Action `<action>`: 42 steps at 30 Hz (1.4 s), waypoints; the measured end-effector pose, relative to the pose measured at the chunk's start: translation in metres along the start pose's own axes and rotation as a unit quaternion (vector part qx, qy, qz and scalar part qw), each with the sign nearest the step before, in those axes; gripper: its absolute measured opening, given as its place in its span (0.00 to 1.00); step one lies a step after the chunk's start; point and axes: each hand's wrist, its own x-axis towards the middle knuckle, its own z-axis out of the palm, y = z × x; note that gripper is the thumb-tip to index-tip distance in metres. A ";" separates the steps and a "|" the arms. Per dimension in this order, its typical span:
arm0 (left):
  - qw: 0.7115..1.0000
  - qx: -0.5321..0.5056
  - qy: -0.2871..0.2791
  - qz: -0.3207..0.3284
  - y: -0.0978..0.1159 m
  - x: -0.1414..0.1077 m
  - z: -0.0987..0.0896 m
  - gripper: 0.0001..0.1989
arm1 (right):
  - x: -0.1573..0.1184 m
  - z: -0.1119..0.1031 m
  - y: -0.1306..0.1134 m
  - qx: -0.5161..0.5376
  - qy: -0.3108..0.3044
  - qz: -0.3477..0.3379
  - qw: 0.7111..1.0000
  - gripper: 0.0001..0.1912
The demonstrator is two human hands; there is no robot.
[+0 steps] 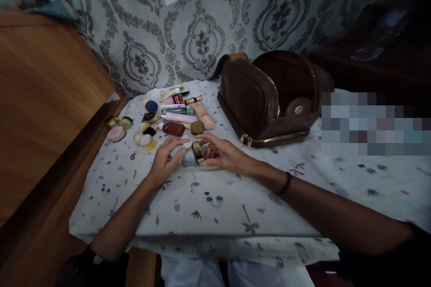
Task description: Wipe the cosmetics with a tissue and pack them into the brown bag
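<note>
A small cosmetic jar [189, 157] with a pale label and a shiny gold lid [197, 151] is tilted on its side between my hands, low over the cloth. My left hand [165, 160] closes its fingers and thumb on the jar's body. From the other side, my right hand [225, 152] has its fingers and thumb around the gold lid. Just beyond the hands lie a dark red bottle [173, 129], a round brown-gold lidded pot [197, 127], a pink tube [180, 117] and a beige tube [203, 115].
An unzipped brown leather bag [249, 98] stands to the right. On the left are a pink pot [116, 133] and a green pot [125, 122], beside a wooden cabinet [50, 98]. A printed white cloth [188, 206] covers the table. Patterned wall behind.
</note>
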 end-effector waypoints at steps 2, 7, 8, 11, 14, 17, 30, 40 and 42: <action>1.000 -0.005 0.003 0.006 0.000 0.000 -0.001 0.13 | 0.000 0.000 -0.003 0.000 -0.002 0.008 1.000 0.32; 1.000 -0.005 -0.001 0.016 0.000 -0.002 -0.002 0.13 | 0.001 0.001 -0.008 -0.001 -0.004 0.016 1.000 0.29; 1.000 -0.004 -0.002 0.015 0.000 -0.002 -0.002 0.13 | 0.000 0.001 -0.009 -0.009 -0.004 0.012 1.000 0.29; 1.000 -0.002 -0.005 0.010 0.000 -0.002 -0.002 0.14 | 0.000 0.000 -0.010 -0.042 -0.002 -0.002 0.999 0.26; 1.000 -0.007 -0.003 0.010 0.000 0.000 -0.002 0.14 | 0.000 -0.001 -0.008 -0.065 0.011 -0.010 0.998 0.25; 1.000 -0.012 0.000 0.006 0.000 0.001 0.000 0.14 | 0.000 -0.001 -0.005 -0.044 0.002 -0.011 0.999 0.34; 1.000 -0.021 0.021 0.003 0.000 0.000 -0.001 0.13 | 0.000 0.002 -0.009 -0.007 0.000 0.014 1.000 0.28; 1.000 -0.018 0.010 0.000 0.000 0.000 0.000 0.13 | 0.000 -0.001 -0.008 -0.054 0.017 -0.005 0.998 0.32; 1.000 -0.017 0.011 -0.003 0.000 0.000 0.000 0.14 | -0.001 0.000 -0.006 -0.014 -0.003 0.006 1.000 0.42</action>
